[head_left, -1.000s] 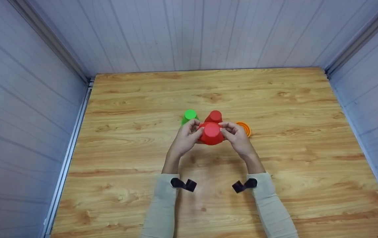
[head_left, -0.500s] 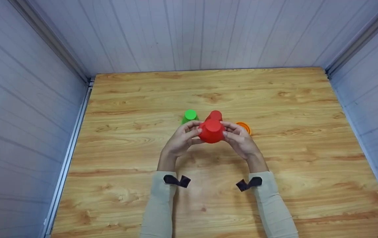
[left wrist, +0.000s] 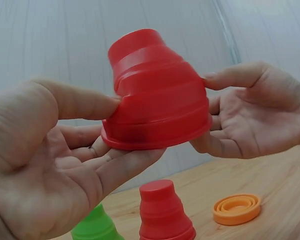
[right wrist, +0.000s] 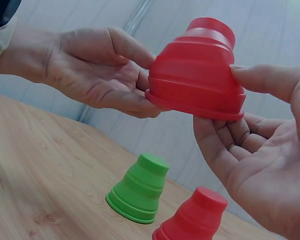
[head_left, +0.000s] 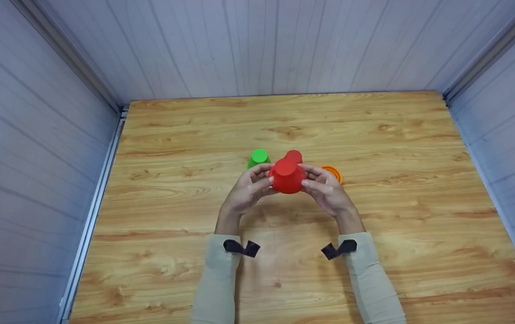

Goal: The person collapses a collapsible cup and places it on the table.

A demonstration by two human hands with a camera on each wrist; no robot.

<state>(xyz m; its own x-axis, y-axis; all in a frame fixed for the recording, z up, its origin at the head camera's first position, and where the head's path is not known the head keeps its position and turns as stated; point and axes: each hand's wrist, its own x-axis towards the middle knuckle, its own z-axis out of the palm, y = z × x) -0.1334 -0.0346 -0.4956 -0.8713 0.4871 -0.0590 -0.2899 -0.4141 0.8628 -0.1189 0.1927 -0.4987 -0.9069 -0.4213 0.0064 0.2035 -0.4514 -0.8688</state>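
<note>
A red collapsible cup (head_left: 287,180) is held up between both hands, rim down and small base up. Its ringed wall bulges unevenly and leans in the left wrist view. My left hand (head_left: 245,190) grips one side, thumb on the wall and fingers under the rim. From the other side my right hand (head_left: 327,189) pinches it the same way. Behind it on the table stand a second red collapsible cup (left wrist: 165,212) and a green collapsible cup (right wrist: 140,190), both upside down and extended. An orange collapsible cup (left wrist: 236,209) lies folded flat to the right.
The wood-grain table (head_left: 172,202) is enclosed by pale panel walls (head_left: 257,49) at the back and both sides. A dark wrist camera (head_left: 242,248) is strapped over the left sleeve, and another wrist camera (head_left: 339,249) over the right.
The held red cup has shifted slightly away from the body and its small base stands out more. Both thumbs have moved lower on its wall, and the wrists have spread a little.
</note>
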